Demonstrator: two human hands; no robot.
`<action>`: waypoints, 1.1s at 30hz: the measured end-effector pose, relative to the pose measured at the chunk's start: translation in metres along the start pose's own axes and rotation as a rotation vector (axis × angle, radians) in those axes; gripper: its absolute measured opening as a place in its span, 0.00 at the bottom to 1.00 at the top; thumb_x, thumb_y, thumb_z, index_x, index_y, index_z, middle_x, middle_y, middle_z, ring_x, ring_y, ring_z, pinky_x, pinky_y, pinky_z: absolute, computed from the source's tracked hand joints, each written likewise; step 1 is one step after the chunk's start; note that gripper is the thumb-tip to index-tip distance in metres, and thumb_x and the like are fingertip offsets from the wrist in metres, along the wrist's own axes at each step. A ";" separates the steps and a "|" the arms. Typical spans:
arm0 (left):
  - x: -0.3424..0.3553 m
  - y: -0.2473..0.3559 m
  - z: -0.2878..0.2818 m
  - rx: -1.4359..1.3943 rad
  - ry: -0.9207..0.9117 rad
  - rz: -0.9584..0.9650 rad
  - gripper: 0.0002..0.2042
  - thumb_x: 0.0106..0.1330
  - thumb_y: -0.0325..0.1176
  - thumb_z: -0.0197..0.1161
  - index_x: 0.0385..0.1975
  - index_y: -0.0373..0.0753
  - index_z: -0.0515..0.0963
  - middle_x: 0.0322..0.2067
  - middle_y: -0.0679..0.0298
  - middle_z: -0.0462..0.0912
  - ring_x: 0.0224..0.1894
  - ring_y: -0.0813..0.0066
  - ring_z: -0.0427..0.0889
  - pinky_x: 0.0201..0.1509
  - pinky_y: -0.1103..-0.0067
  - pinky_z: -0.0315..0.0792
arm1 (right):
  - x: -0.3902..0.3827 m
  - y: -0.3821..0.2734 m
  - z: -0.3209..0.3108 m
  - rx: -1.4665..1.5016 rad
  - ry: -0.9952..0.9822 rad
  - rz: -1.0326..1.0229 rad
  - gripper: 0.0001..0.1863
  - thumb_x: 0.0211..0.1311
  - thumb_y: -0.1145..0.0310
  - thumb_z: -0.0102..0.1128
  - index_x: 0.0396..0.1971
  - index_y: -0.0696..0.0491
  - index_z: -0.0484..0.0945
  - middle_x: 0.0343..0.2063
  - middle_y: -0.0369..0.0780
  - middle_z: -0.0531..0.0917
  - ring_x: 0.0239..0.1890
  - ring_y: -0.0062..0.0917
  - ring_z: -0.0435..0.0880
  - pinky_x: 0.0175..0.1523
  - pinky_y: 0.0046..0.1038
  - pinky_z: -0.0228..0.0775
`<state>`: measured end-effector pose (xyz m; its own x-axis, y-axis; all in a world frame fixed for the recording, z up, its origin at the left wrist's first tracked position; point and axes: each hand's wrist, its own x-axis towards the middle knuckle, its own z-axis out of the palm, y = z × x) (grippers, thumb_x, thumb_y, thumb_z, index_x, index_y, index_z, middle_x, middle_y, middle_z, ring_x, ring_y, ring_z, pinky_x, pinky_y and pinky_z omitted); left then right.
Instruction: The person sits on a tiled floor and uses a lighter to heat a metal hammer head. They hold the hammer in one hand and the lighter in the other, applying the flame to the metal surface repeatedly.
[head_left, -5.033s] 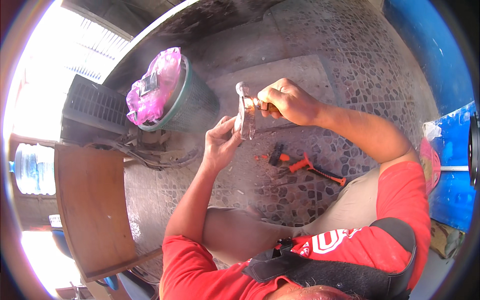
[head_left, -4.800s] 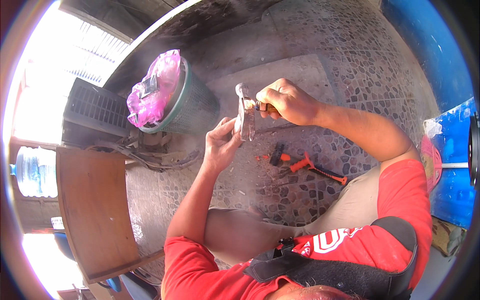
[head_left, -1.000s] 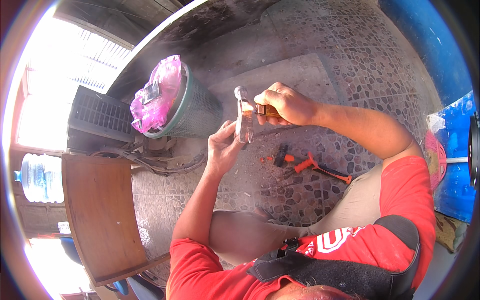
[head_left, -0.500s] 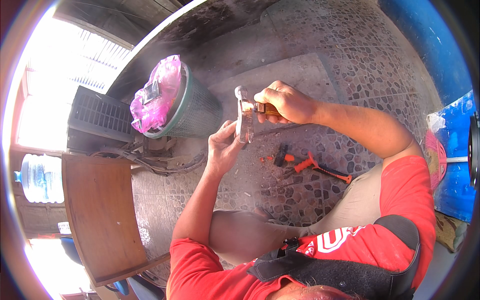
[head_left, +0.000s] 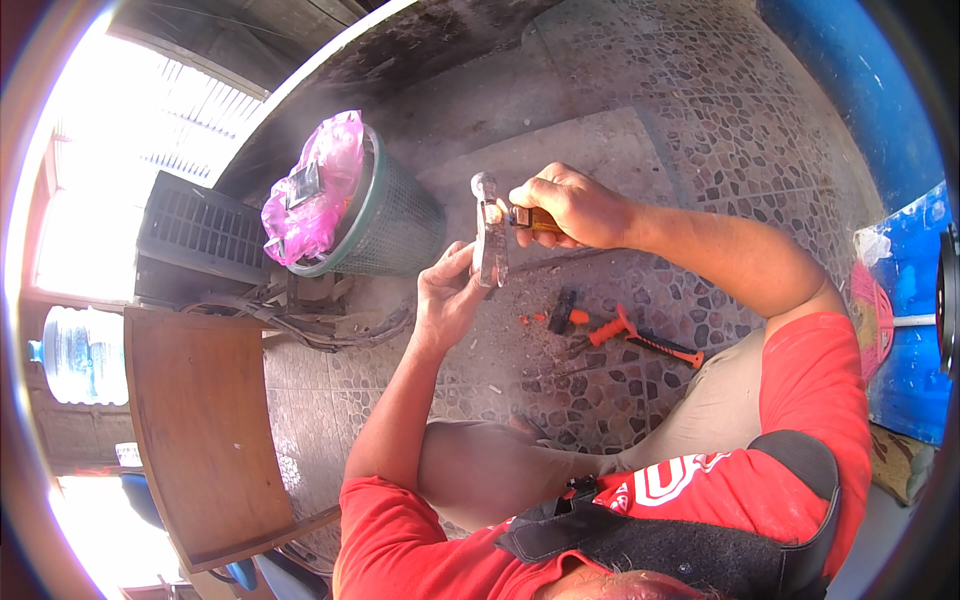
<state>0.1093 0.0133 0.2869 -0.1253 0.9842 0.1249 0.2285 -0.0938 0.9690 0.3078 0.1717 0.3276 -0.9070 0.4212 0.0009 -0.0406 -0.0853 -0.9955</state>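
Furthest left of the left grip I see a water bottle (head_left: 85, 356), lying on its side as I look at it, with a brown wooden panel (head_left: 205, 430) just right of it. Beyond them stand a slatted grey box (head_left: 205, 225) and a green basket (head_left: 395, 225). A pink bag (head_left: 300, 232) bulges over the basket's rim; I take it the bag is kept there to gather rubbish. The basket is near the left grip, just past its fingers.

The left grip (head_left: 447, 300) is pinched closed, thumb and fingertips on the lower, claw end of a hammer head (head_left: 490, 238). The head rises from those fingertips, its round face on the far side. Holding it by that end probably keeps its middle bare on the side toward the right grip.

Right of that middle, just beside it, is the dark end of a short amber piece (head_left: 541, 219). The right grip (head_left: 580, 205) is curled firmly round this piece, hiding most of it, so I can't say what it is, or whether its end touches the head.

Nearer the body than the right grip, a hammer (head_left: 562, 311) with a black head and a chisel-like tool (head_left: 607, 330) with an orange guard lie together on the floor (head_left: 720, 150), likely left there for easy reach. They overlap, so I can't tell whose handle is whose. Well right of both grips, a pink mesh thing (head_left: 873, 315) leans by a blue container (head_left: 910, 390).
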 end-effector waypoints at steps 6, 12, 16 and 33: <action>0.000 0.003 0.003 -0.002 0.017 -0.016 0.12 0.66 0.26 0.67 0.48 0.33 0.81 0.37 0.74 0.73 0.35 0.89 0.66 0.37 0.87 0.62 | 0.000 0.002 -0.001 0.008 -0.001 -0.010 0.26 0.70 0.54 0.43 0.23 0.59 0.80 0.13 0.35 0.75 0.14 0.15 0.67 0.18 0.20 0.58; 0.000 0.001 0.001 0.024 0.009 -0.003 0.13 0.66 0.27 0.67 0.49 0.32 0.80 0.37 0.74 0.73 0.35 0.90 0.66 0.37 0.87 0.61 | 0.002 0.005 0.000 0.017 -0.005 -0.018 0.27 0.70 0.54 0.43 0.23 0.59 0.80 0.13 0.35 0.75 0.13 0.15 0.67 0.18 0.20 0.58; 0.000 0.001 0.002 0.005 0.012 -0.022 0.12 0.66 0.27 0.67 0.48 0.32 0.81 0.37 0.74 0.73 0.35 0.89 0.65 0.38 0.87 0.61 | 0.002 0.004 -0.001 0.016 -0.015 -0.011 0.27 0.70 0.53 0.43 0.23 0.59 0.80 0.13 0.35 0.75 0.13 0.15 0.67 0.18 0.20 0.58; 0.000 0.003 0.001 0.020 0.011 -0.045 0.16 0.67 0.32 0.68 0.53 0.33 0.81 0.34 0.71 0.74 0.37 0.84 0.70 0.44 0.82 0.67 | 0.000 -0.001 0.002 -0.002 0.015 -0.018 0.27 0.70 0.54 0.42 0.22 0.59 0.80 0.13 0.35 0.74 0.13 0.15 0.67 0.18 0.21 0.58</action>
<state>0.1110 0.0131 0.2899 -0.1463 0.9857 0.0841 0.2413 -0.0469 0.9693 0.3073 0.1700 0.3290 -0.8996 0.4364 0.0169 -0.0558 -0.0764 -0.9955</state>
